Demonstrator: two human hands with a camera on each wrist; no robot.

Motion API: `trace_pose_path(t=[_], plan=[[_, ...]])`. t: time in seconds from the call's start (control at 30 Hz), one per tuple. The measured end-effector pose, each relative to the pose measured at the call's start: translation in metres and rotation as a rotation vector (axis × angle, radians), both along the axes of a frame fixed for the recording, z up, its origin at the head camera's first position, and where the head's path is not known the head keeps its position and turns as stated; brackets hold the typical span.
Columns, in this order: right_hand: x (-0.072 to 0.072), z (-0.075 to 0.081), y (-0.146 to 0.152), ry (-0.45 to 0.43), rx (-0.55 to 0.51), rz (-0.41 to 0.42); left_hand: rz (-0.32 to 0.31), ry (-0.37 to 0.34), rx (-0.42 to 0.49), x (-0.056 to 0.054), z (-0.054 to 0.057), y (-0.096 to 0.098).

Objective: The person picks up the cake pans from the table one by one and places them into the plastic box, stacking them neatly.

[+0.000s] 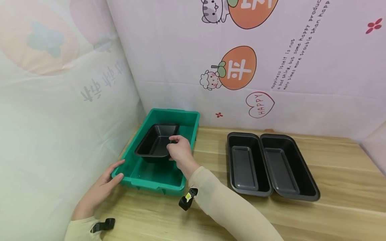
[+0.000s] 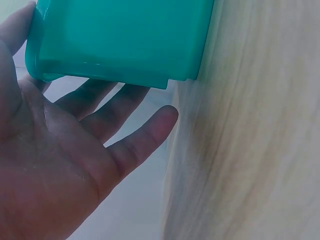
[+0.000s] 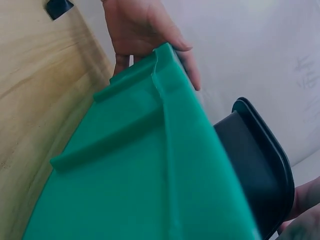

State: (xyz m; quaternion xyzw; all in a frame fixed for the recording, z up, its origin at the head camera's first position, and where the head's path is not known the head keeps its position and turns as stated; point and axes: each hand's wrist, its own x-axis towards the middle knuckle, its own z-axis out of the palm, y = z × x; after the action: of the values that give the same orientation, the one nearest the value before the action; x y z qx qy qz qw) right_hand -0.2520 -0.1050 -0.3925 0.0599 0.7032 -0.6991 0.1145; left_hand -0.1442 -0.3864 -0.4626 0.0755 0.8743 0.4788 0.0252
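A black loaf pan (image 1: 156,144) is inside a green plastic tray (image 1: 144,184), tilted. My right hand (image 1: 181,152) pinches the pan's right rim between thumb and fingers. The right wrist view shows the end of the pan above the tray's edge, with part of that hand at its rim. At the tray's near left corner, my left hand (image 1: 104,184) holds on, thumb over the front rim and fingers along the outer left side. In the left wrist view its fingers (image 2: 135,145) are spread, some partly hidden behind the tray.
Two more black loaf pans, a left one (image 1: 245,167) and a right one (image 1: 281,170), stand side by side on the wooden table (image 1: 340,174). Printed white cloth (image 1: 169,60) hangs behind the table and along the left, close to the tray.
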Motion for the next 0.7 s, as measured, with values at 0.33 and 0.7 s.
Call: trace_pose_path(t=[0.33, 0.7], plan=[[-0.006, -0.011, -0.006, -0.031, 0.176, 0.143, -0.001, 0.011, -0.003, -0.001, 0.001, 0.000], [-0.005, -0.019, -0.011, -0.061, 0.252, 0.274, -0.017, 0.051, -0.009, -0.002, -0.001, 0.000]])
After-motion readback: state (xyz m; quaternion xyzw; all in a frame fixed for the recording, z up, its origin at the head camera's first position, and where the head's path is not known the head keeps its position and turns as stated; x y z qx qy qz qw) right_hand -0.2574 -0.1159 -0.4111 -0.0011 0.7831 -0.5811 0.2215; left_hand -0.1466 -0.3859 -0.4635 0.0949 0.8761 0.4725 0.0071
